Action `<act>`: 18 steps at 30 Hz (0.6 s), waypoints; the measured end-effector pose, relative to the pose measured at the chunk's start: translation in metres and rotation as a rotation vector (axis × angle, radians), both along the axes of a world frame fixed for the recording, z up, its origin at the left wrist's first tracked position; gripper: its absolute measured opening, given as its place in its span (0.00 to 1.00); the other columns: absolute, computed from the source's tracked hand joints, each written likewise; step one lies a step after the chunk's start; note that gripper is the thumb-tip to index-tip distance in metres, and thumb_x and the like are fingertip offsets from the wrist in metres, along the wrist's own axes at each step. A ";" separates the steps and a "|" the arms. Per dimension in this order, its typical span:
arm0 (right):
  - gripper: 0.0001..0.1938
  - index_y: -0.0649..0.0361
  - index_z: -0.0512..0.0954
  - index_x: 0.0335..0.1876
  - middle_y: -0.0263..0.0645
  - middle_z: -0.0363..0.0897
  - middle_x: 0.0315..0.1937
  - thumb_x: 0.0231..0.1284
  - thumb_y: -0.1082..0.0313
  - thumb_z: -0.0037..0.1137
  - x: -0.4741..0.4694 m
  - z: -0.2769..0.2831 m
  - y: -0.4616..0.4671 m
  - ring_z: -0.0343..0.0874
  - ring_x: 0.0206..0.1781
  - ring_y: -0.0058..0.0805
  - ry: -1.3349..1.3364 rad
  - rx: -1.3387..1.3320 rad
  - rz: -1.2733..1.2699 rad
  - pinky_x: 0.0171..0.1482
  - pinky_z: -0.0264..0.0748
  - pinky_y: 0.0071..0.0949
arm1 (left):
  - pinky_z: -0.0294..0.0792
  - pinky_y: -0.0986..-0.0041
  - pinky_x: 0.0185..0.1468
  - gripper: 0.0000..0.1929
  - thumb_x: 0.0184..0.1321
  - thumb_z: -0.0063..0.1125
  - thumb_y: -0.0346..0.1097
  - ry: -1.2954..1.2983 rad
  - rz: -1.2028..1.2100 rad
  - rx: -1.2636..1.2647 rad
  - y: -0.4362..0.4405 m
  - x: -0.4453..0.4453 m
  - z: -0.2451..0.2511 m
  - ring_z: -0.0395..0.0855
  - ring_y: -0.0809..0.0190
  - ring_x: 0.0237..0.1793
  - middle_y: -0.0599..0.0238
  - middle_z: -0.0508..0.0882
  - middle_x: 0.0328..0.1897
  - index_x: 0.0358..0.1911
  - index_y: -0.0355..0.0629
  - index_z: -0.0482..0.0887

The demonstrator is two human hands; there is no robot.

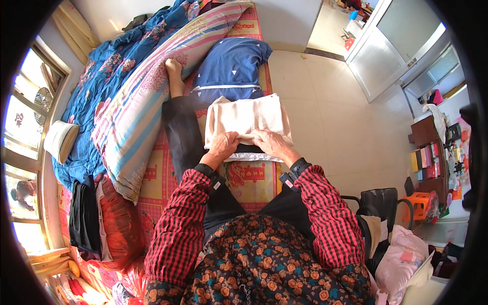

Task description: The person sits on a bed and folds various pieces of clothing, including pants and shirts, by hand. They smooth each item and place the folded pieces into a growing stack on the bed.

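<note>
A cream cloth garment [249, 116] lies folded in front of me, on top of a dark cloth [251, 148] and a white cloth [253, 156]. My left hand [224, 144] grips the near edge of the cream garment, left of its middle. Just to the right, my right hand [272, 142] pinches the same edge, the fingertips of both hands a short way apart. The stack rests on a red and yellow patterned mat [249, 179], between my legs. Beyond it lies a blue pillow [232, 68].
Left of me lie a rolled striped quilt [145, 103], a blue floral quilt [85, 110], black folded clothing [84, 217] and a red plastic bag [120, 221]. At right stand a black chair [379, 202], a pink pillow [402, 259] and an orange stool [419, 204].
</note>
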State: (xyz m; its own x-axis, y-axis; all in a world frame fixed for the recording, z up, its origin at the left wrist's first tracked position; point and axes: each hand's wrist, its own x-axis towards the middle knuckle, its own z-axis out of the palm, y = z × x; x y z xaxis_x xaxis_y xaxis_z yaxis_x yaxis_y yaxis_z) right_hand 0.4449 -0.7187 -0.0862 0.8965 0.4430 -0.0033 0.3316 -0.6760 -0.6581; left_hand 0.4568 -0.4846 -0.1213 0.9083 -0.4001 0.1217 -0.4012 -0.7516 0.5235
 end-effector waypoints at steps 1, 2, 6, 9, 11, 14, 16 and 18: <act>0.15 0.57 0.79 0.57 0.52 0.85 0.46 0.68 0.65 0.55 -0.003 -0.002 0.000 0.84 0.50 0.53 -0.056 0.051 0.024 0.52 0.80 0.45 | 0.75 0.50 0.42 0.09 0.66 0.55 0.37 0.009 -0.013 -0.005 0.001 0.003 0.001 0.86 0.39 0.36 0.46 0.87 0.33 0.37 0.42 0.86; 0.18 0.57 0.79 0.59 0.47 0.85 0.51 0.63 0.69 0.58 -0.011 -0.008 0.002 0.83 0.55 0.49 -0.193 -0.013 -0.025 0.55 0.80 0.42 | 0.75 0.50 0.42 0.09 0.66 0.55 0.37 0.026 -0.038 -0.008 0.003 0.006 0.002 0.87 0.39 0.36 0.45 0.87 0.33 0.38 0.41 0.86; 0.24 0.57 0.78 0.62 0.43 0.83 0.59 0.57 0.76 0.56 -0.019 -0.033 -0.002 0.81 0.60 0.44 -0.294 -0.077 0.029 0.63 0.78 0.39 | 0.76 0.54 0.48 0.11 0.60 0.55 0.28 -0.137 -0.171 0.035 0.013 -0.001 0.000 0.86 0.46 0.47 0.52 0.87 0.43 0.44 0.43 0.86; 0.24 0.58 0.77 0.63 0.43 0.81 0.62 0.59 0.76 0.53 -0.022 -0.045 -0.006 0.80 0.62 0.43 -0.419 -0.070 0.055 0.66 0.76 0.37 | 0.76 0.59 0.55 0.17 0.55 0.55 0.23 -0.213 -0.172 0.131 0.030 -0.018 -0.002 0.84 0.52 0.55 0.58 0.86 0.50 0.48 0.44 0.85; 0.24 0.58 0.77 0.64 0.43 0.80 0.64 0.60 0.75 0.52 -0.024 -0.046 -0.007 0.79 0.64 0.43 -0.391 -0.079 0.064 0.67 0.75 0.38 | 0.77 0.60 0.55 0.17 0.55 0.55 0.23 -0.174 -0.128 0.160 0.046 -0.023 -0.002 0.85 0.51 0.54 0.58 0.87 0.48 0.48 0.45 0.86; 0.25 0.57 0.76 0.66 0.43 0.79 0.66 0.62 0.73 0.51 -0.021 -0.039 -0.009 0.77 0.67 0.43 -0.270 -0.097 0.076 0.68 0.74 0.38 | 0.80 0.57 0.47 0.12 0.59 0.53 0.26 -0.128 0.065 0.002 0.066 -0.021 -0.001 0.89 0.45 0.40 0.54 0.90 0.36 0.40 0.44 0.90; 0.25 0.57 0.76 0.67 0.43 0.79 0.66 0.62 0.71 0.50 -0.018 -0.033 -0.009 0.76 0.67 0.43 -0.172 -0.091 0.059 0.68 0.74 0.38 | 0.80 0.56 0.45 0.12 0.60 0.52 0.27 -0.137 0.127 -0.010 0.074 -0.017 -0.003 0.89 0.44 0.39 0.52 0.89 0.34 0.38 0.44 0.91; 0.25 0.58 0.75 0.68 0.45 0.77 0.67 0.63 0.70 0.50 -0.019 -0.028 -0.008 0.74 0.69 0.46 -0.106 -0.082 0.034 0.71 0.72 0.40 | 0.80 0.56 0.43 0.11 0.61 0.52 0.29 -0.154 0.078 0.070 0.078 -0.015 -0.008 0.89 0.45 0.38 0.53 0.89 0.32 0.37 0.46 0.90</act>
